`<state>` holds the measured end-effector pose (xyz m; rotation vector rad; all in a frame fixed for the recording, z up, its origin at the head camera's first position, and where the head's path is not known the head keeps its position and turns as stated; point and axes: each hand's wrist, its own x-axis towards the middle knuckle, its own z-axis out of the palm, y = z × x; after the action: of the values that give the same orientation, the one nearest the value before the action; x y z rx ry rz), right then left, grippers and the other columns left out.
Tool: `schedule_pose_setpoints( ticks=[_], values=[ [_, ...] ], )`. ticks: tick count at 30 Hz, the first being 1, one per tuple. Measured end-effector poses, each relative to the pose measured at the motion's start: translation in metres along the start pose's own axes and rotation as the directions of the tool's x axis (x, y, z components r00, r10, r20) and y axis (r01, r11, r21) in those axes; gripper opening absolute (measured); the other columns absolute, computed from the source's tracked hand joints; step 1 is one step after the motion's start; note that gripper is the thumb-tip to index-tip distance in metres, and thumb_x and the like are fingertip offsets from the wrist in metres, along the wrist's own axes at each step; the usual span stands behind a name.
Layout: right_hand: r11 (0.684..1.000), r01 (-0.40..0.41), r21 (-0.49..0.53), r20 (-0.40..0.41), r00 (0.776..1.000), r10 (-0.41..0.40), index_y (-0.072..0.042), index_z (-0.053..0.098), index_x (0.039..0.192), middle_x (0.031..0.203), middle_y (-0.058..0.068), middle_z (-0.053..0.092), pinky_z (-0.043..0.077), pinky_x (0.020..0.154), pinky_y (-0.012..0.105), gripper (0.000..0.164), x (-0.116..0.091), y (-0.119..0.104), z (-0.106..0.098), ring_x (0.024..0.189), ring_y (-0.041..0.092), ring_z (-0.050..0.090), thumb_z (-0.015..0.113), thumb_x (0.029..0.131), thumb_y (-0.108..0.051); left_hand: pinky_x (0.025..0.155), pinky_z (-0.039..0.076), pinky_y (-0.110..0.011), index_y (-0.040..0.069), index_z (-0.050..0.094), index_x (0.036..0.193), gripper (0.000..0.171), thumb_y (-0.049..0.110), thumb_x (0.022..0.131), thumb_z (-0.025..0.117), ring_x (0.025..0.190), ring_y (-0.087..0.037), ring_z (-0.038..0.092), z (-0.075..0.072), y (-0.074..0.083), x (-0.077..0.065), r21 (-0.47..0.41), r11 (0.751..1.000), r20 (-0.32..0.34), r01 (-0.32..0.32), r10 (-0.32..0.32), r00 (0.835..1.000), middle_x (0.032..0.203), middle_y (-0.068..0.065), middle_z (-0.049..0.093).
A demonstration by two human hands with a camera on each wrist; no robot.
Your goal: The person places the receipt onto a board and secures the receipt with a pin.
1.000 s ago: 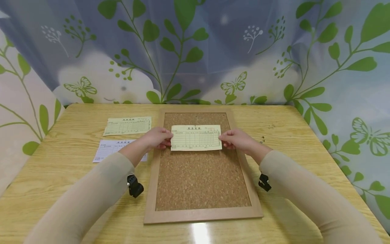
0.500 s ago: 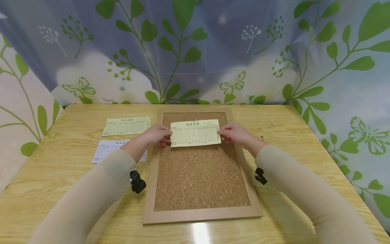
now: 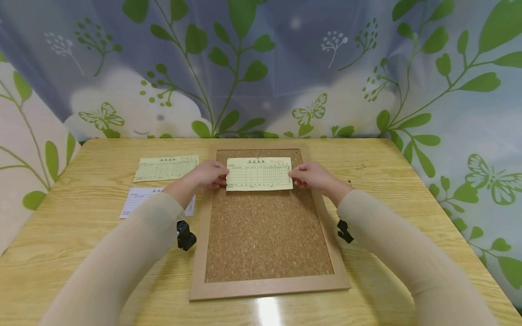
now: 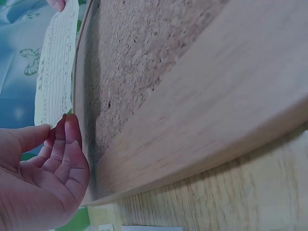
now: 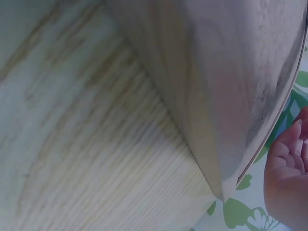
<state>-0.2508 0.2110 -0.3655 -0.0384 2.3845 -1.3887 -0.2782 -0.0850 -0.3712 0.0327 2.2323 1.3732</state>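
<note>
A pale yellow receipt form [image 3: 259,174] with a printed grid is held level over the upper part of a wood-framed cork board [image 3: 269,240]. My left hand [image 3: 210,174] pinches its left edge between thumb and fingertips; the left wrist view shows this pinch on the paper [image 4: 55,72] close up, above the board's surface. At the opposite edge, my right hand [image 3: 311,175] pinches the form the same way. In the right wrist view only part of the right hand [image 5: 288,168] shows at the edge, and the paper is out of sight there.
Left of the board, another yellow form [image 3: 163,169] and a white form [image 3: 136,201] lie on the wooden table [image 3: 81,235], the white one partly behind my left forearm. Small dark items [image 3: 349,181] sit near my right wrist. A leaf-patterned curtain [image 3: 261,90] hangs behind the table.
Both hands have moved the yellow form slightly up the board, toward its far edge. It tilted briefly midway and is nearly level now.
</note>
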Motion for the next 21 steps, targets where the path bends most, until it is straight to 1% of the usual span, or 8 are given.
schedule_pose_setpoints(
  ticks=[3, 8, 14, 21],
  values=[
    [1.0, -0.017, -0.007, -0.006, 1.0, 0.017, 0.002, 0.059, 0.092, 0.069, 0.0, 0.054, 0.045, 0.068, 0.029, 0.022, 0.002, 0.0, -0.001, 0.067, 0.011, 0.05, 0.052, 0.097, -0.018, 0.069, 0.046, -0.025, -0.006, 0.052, 0.122, 0.033, 0.017, 0.099, 0.044, 0.082, -0.013, 0.058, 0.001, 0.001, 0.002, 0.022, 1.0, -0.003, 0.006, -0.006, 1.0, 0.102, -0.008, 0.054],
    [1.0, -0.022, -0.022, -0.019, 1.0, 0.022, 0.002, 0.06, 0.093, 0.069, 0.0, 0.054, 0.045, 0.067, 0.028, 0.022, 0.006, 0.001, -0.003, 0.066, 0.011, 0.05, 0.052, 0.097, -0.018, 0.067, 0.046, -0.024, -0.006, 0.054, 0.12, 0.031, 0.016, 0.099, 0.044, 0.08, -0.012, 0.059, 0.002, 0.003, 0.005, 0.047, 0.999, -0.004, 0.008, -0.007, 1.0, 0.101, -0.008, 0.055],
    [0.999, -0.02, -0.043, -0.021, 1.0, 0.02, 0.002, 0.06, 0.095, 0.07, 0.001, 0.054, 0.046, 0.069, 0.029, 0.022, 0.009, 0.001, -0.004, 0.067, 0.011, 0.05, 0.052, 0.097, -0.019, 0.069, 0.046, -0.025, -0.006, 0.053, 0.117, 0.03, 0.016, 0.099, 0.043, 0.081, -0.013, 0.059, 0.002, 0.004, 0.008, 0.044, 0.999, 0.006, 0.013, -0.013, 1.0, 0.094, -0.007, 0.053],
    [0.998, -0.022, -0.052, -0.016, 1.0, 0.021, 0.003, 0.06, 0.094, 0.069, 0.0, 0.053, 0.045, 0.066, 0.025, 0.022, 0.013, 0.003, -0.004, 0.066, 0.01, 0.049, 0.052, 0.097, -0.017, 0.069, 0.046, -0.026, -0.005, 0.054, 0.112, 0.027, 0.015, 0.1, 0.043, 0.079, -0.013, 0.057, 0.001, 0.004, 0.012, 0.048, 0.999, 0.002, 0.021, -0.021, 1.0, 0.092, -0.006, 0.051]
  ],
)
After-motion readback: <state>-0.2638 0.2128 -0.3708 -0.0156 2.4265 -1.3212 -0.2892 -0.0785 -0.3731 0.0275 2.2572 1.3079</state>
